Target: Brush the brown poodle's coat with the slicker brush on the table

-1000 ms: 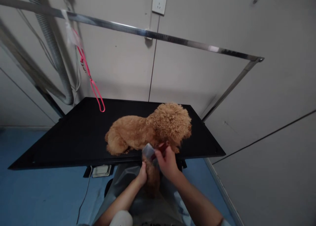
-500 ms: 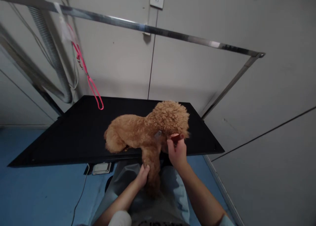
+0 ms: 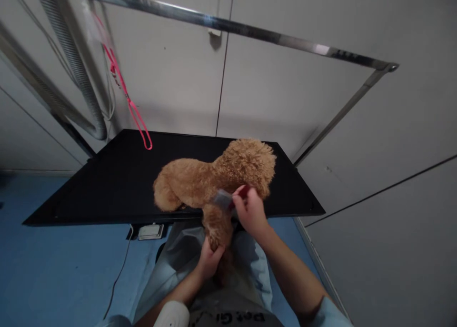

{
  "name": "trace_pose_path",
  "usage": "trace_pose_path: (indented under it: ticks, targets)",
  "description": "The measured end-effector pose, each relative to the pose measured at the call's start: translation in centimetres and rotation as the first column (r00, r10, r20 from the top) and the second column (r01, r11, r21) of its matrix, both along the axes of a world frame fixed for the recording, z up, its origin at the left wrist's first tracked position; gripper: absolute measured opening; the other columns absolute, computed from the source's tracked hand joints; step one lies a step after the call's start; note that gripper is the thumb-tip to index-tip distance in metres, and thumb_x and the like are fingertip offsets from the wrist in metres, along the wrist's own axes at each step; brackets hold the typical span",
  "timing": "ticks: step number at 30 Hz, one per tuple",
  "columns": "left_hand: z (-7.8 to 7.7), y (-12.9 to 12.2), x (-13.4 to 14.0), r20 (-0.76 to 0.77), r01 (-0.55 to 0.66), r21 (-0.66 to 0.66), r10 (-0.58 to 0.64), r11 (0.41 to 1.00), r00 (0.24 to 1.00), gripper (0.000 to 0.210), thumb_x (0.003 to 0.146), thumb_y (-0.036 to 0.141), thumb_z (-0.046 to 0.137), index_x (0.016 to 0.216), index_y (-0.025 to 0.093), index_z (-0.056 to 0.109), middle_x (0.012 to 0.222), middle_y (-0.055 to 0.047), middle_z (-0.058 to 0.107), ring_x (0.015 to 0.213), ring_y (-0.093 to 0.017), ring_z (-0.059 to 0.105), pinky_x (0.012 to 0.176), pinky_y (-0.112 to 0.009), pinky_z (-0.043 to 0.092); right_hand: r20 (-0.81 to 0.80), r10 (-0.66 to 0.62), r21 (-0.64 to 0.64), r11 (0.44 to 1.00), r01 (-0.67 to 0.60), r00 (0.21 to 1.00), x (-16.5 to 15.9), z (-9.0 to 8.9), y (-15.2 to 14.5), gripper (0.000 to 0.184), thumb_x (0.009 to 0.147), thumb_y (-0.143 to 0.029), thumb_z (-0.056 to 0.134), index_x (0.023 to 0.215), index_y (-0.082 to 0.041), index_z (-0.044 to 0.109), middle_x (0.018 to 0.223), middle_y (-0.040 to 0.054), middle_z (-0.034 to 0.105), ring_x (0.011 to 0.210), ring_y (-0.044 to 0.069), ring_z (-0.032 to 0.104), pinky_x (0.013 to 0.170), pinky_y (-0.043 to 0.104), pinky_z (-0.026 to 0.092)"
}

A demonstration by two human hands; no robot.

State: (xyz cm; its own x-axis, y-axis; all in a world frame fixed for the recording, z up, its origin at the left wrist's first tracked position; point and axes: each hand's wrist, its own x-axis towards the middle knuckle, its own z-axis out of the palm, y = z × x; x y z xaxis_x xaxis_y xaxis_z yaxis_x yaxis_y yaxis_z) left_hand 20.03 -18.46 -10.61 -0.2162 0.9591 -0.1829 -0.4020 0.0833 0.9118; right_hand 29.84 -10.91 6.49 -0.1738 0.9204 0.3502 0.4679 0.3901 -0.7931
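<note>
**Dog (image 3: pixel 189 178) and Brush (image 3: pixel 222 200): Hand Positions**

Clock positions are read from the dog's trunk, with 12 o'clock pointing away from the person.

The grey apron (image 3: pixel 228 313) is nearest the camera, at 5 o'clock. Left hand (image 3: pixel 210 259): between 5 and 6 o'clock. Its grip is narrow, closed around the lower end of a foreleg (image 3: pixel 216 221), which extends past the near edge of the black bench (image 3: pixel 117 184). Right hand (image 3: pixel 252 213): 4 o'clock. Its grip is closed on the red handle of the brush. The brush head is blurred and overlaps the upper foreleg in view; contact with the coat cannot be confirmed.

The dog is on the bench, close to the near edge, with its curly head at 2 to 3 o'clock. A pink leash (image 3: pixel 123 85) hangs at 10 o'clock. Beyond the dog, a metal bar (image 3: pixel 250 30) spans 11 to 2 o'clock in front of the wall (image 3: pixel 285 94).
</note>
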Motion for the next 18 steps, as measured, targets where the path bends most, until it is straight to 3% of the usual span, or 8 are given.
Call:
trace_pose_path:
  ticks: [2, 5, 7, 9, 10, 14, 16, 18]
  targets:
    - [0.6, 0.0, -0.1, -0.014, -0.011, 0.030, 0.012, 0.999, 1.000, 0.050, 0.060, 0.033, 0.076, 0.104, 0.018, 0.058, 0.106, -0.009, 0.068, 0.107, -0.027, 0.060, 0.097, -0.038, 0.043, -0.013, 0.021, 0.058, 0.998, -0.020, 1.000, 0.0, 0.4, -0.1, 0.010, 0.083, -0.027, 0.053, 0.091, -0.021, 0.055, 0.085, 0.0049, 0.064, 0.072, 0.016, 0.062, 0.064, 0.027, 0.050]
    - [1.2, 0.0, -0.3, -0.045, -0.005, 0.044, 0.007, 0.999, 0.999, 0.043, 0.064, 0.031, 0.074, 0.102, 0.018, 0.060, 0.101, -0.008, 0.068, 0.104, -0.027, 0.061, 0.095, -0.037, 0.045, 0.066, 0.266, -0.055, 0.963, -0.263, 0.962, -0.2, 0.7, -0.2, 0.006, 0.082, -0.025, 0.054, 0.086, -0.021, 0.055, 0.076, 0.0011, 0.063, 0.065, 0.014, 0.061, 0.059, 0.025, 0.049]
    - [1.3, 0.0, -0.4, -0.065, -0.034, 0.063, 0.038, 0.997, 0.997, 0.046, 0.065, 0.031, 0.073, 0.107, 0.018, 0.057, 0.106, -0.008, 0.067, 0.107, -0.026, 0.060, 0.097, -0.036, 0.043, 0.076, 0.179, -0.046, 0.983, -0.176, 0.981, -0.1, 0.9, -0.1, 0.007, 0.083, -0.026, 0.053, 0.087, -0.021, 0.054, 0.076, 0.0013, 0.064, 0.066, 0.015, 0.061, 0.061, 0.026, 0.049]
    - [1.4, -0.1, -0.4, -0.064, -0.062, 0.089, 0.068, 0.994, 0.996, 0.054, 0.066, 0.030, 0.073, 0.115, 0.019, 0.053, 0.114, -0.009, 0.065, 0.111, -0.025, 0.058, 0.099, -0.035, 0.041, 0.032, -0.021, 0.069, 0.997, 0.019, 0.999, 0.0, 1.3, -0.1, 0.009, 0.084, -0.027, 0.052, 0.090, -0.020, 0.054, 0.082, 0.0039, 0.064, 0.072, 0.016, 0.062, 0.066, 0.028, 0.050]
    - [1.5, -0.1, -0.3, -0.056, -0.056, 0.098, 0.062, 0.994, 0.997, 0.055, 0.067, 0.030, 0.072, 0.117, 0.019, 0.052, 0.116, -0.009, 0.064, 0.112, -0.025, 0.057, 0.099, -0.035, 0.041, 0.021, -0.049, 0.108, 0.993, 0.047, 0.999, 0.1, 1.4, -0.1, 0.010, 0.084, -0.028, 0.052, 0.090, -0.020, 0.054, 0.083, 0.0046, 0.064, 0.073, 0.017, 0.062, 0.067, 0.029, 0.049]
    - [2.1, -0.3, -0.2, -0.053, -0.004, 0.056, 0.007, 0.998, 0.999, 0.049, 0.068, 0.034, 0.070, 0.112, 0.017, 0.056, 0.110, -0.010, 0.067, 0.105, -0.026, 0.061, 0.094, -0.037, 0.046, 0.126, 0.215, -0.026, 0.977, -0.213, 0.968, -0.6, 1.3, -0.2, 0.006, 0.082, -0.026, 0.055, 0.083, -0.021, 0.054, 0.072, 0.0012, 0.062, 0.062, 0.015, 0.059, 0.058, 0.026, 0.047]
    - [2.5, -0.2, -0.4, -0.056, -0.028, 0.086, 0.033, 0.996, 0.998, 0.057, 0.066, 0.033, 0.072, 0.119, 0.018, 0.055, 0.121, -0.010, 0.062, 0.115, -0.027, 0.056, 0.098, -0.036, 0.043, 0.145, 0.194, -0.062, 0.981, -0.186, 0.970, -1.1, 1.0, -0.1, 0.007, 0.083, -0.026, 0.053, 0.087, -0.020, 0.055, 0.072, 0.0013, 0.063, 0.060, 0.015, 0.059, 0.057, 0.025, 0.047]
    - [3.0, -0.1, -0.9, -0.035, -0.039, 0.150, 0.045, 0.988, 0.998, 0.069, 0.063, 0.029, 0.074, 0.127, 0.020, 0.051, 0.133, -0.009, 0.054, 0.126, -0.027, 0.047, 0.103, -0.034, 0.039, 0.138, 0.102, 0.003, 0.995, -0.104, 0.985, -1.5, 0.7, -0.1, 0.012, 0.085, -0.027, 0.052, 0.094, -0.020, 0.054, 0.081, 0.0043, 0.065, 0.068, 0.016, 0.061, 0.063, 0.027, 0.048]
